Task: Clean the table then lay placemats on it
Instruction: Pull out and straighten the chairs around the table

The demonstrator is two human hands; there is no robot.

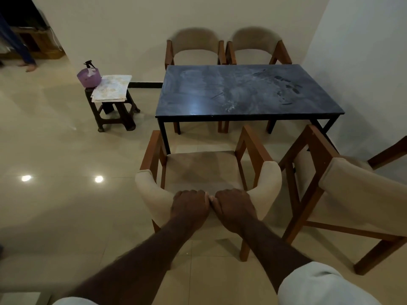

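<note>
Cream floor tiles (55,150) and a pale wall (123,36) frame this dining corner, seen from my head camera. My left hand (190,204) and right hand (233,205) sit side by side on the padded backrest of the nearest chair (204,170), fingers (187,193) curled over its top edge and gripping it, thumbs all but touching. The chair stands between me and the table (248,91), which lies straight ahead, long axis running left to right, its dark top smeared with pale dust and streaks. I judge the chair must come clear before I can wipe. The placemats (111,88) lie stacked on a brown stool (114,113) ahead and left of the table, well apart from both hands, my left hand the nearer. A purple tub (88,78) beside them carries a spray bottle (89,63), only its black head showing. My fingertips are hidden behind the backrest. I cannot tell what else the tub holds, nor how many mats are stacked. No cloth is visible to me. A second chair (352,194) on the right is cut off by the frame; two more chairs (195,49) stand behind the table.
</note>
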